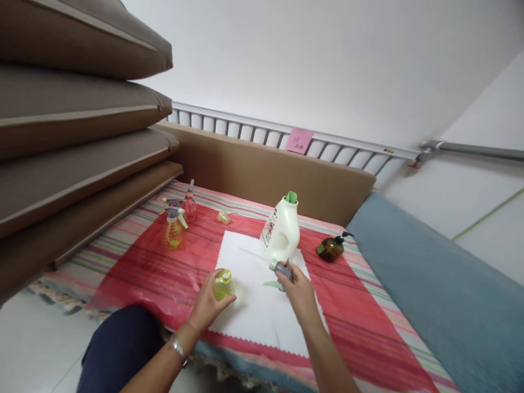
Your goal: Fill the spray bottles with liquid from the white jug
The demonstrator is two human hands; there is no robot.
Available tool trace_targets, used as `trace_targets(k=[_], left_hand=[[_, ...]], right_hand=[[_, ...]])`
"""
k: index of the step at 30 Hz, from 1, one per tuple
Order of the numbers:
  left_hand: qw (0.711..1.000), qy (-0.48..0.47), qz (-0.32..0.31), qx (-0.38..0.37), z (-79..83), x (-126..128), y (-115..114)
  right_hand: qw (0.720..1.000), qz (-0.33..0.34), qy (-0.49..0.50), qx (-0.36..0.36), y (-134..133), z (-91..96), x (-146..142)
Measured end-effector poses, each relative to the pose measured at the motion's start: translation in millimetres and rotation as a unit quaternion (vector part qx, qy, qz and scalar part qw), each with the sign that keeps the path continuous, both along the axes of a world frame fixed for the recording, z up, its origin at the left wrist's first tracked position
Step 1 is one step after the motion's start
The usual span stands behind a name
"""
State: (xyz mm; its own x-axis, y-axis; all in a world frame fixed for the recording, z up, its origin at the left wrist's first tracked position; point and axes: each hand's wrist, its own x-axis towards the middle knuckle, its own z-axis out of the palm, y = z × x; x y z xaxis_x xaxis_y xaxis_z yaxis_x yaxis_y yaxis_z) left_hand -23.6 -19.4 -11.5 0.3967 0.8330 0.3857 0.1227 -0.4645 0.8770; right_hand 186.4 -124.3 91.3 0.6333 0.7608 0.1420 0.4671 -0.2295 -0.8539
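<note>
My left hand (208, 304) is wrapped round a small yellow-green bottle (223, 284) that stands on a white cloth (262, 305). My right hand (298, 288) grips a grey spray-pump head (280, 268) with a thin clear tube (254, 255) running from it to the left over the cloth. The pump head is apart from the bottle, to its right. Just behind my right hand stands a white detergent jug (282, 230) with a green spout.
A red sheet (155, 267) covers a striped cloth. On it stand a yellow spray bottle (174, 229), a red spray bottle (189, 205), a small cap (224, 218) and a brown pump bottle (331, 248). Brown cushions (73, 136) are stacked left; a blue mat (434, 295) lies right.
</note>
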Motion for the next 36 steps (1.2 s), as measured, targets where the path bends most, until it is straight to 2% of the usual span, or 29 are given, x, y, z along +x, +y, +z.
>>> trace_targets(k=[3,6,8,13,20,25,31,36], left_hand=[[1.0,0.004,-0.005,0.003,-0.7,0.4,-0.3],[1.0,0.011,-0.006,0.006,-0.3,0.5,-1.3],[1.0,0.012,-0.005,0.007,0.1,0.5,-1.9],[1.0,0.009,-0.001,0.008,0.2,0.7,-2.0],[1.0,0.02,-0.006,0.016,-0.5,0.6,-1.3],[1.0,0.022,-0.006,0.022,0.9,1.2,-2.3],[0.999,0.025,0.003,0.028,3.4,1.3,-4.4],[0.999,0.031,0.008,0.021,1.8,2.0,-4.5]], right_hand=[[0.998,0.044,-0.006,0.044,-15.7,46.9,-6.4],[0.992,0.093,-0.079,0.021,-24.4,84.7,-21.8],[0.982,0.13,-0.137,0.001,-25.7,100.8,-31.1],[0.955,0.193,-0.221,-0.028,-21.7,116.6,-42.6],[0.93,0.223,-0.283,-0.067,-20.0,136.5,-50.2],[0.9,0.25,-0.338,-0.111,-1.8,134.7,-65.4],[0.857,0.268,-0.392,-0.199,37.0,98.9,-83.8],[0.845,0.264,-0.407,-0.225,52.2,79.5,-89.4]])
